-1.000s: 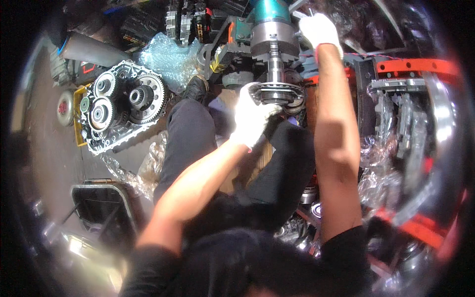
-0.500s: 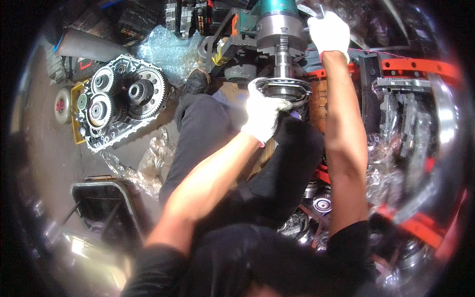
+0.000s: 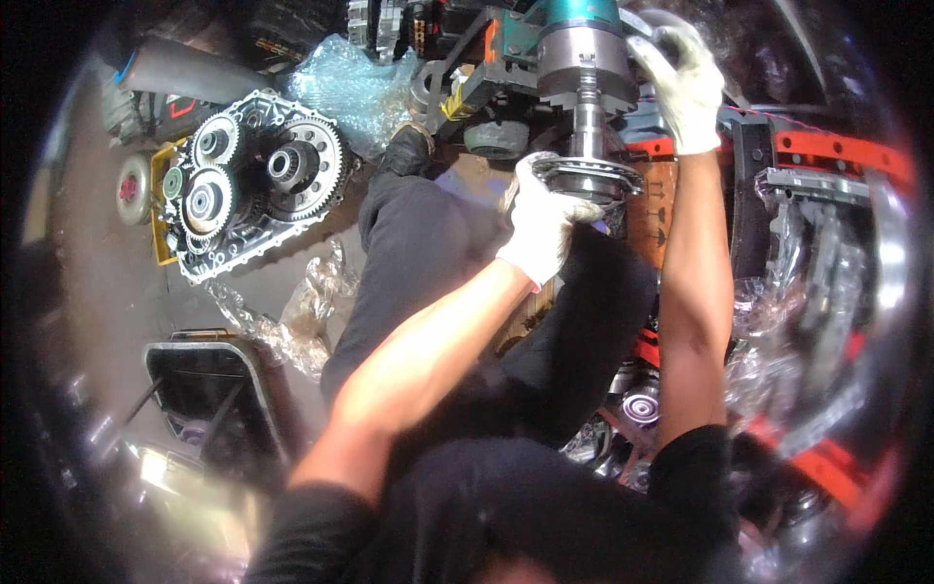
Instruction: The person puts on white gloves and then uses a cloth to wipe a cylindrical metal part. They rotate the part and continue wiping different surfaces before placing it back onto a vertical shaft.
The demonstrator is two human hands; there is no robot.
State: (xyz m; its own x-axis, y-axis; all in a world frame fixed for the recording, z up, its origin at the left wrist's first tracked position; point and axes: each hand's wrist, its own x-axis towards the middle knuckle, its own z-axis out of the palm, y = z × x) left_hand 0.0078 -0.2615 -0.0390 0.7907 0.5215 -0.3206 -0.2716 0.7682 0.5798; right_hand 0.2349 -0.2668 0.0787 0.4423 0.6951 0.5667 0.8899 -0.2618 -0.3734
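Note:
A toothed metal chuck (image 3: 584, 68) with a green body (image 3: 581, 12) is at the top, and a stepped metal shaft (image 3: 587, 127) runs down from it. At the shaft's lower end is a round metal disc-shaped part (image 3: 593, 180) with a rim. My left hand (image 3: 545, 216), in a white glove, grips this part from its left side, thumb across its lower edge. To the right of the chuck, my gloved right hand (image 3: 689, 78) is raised, thumb and fingers apart, close to a grey bar (image 3: 637, 21). Nothing shows between its fingers.
On the left stands an open gearbox housing (image 3: 258, 185) with several gears. Bubble wrap (image 3: 350, 88) lies behind it, crumpled clear plastic (image 3: 316, 292) in front. A black-framed stool (image 3: 209, 389) is at lower left. Orange-red rack beams (image 3: 827, 146) and wrapped metal parts (image 3: 808, 253) line the right.
The whole scene has shifted slightly right in view. My right hand's fingers have spread, and the thin rod seen at them before no longer shows. My left hand keeps its hold.

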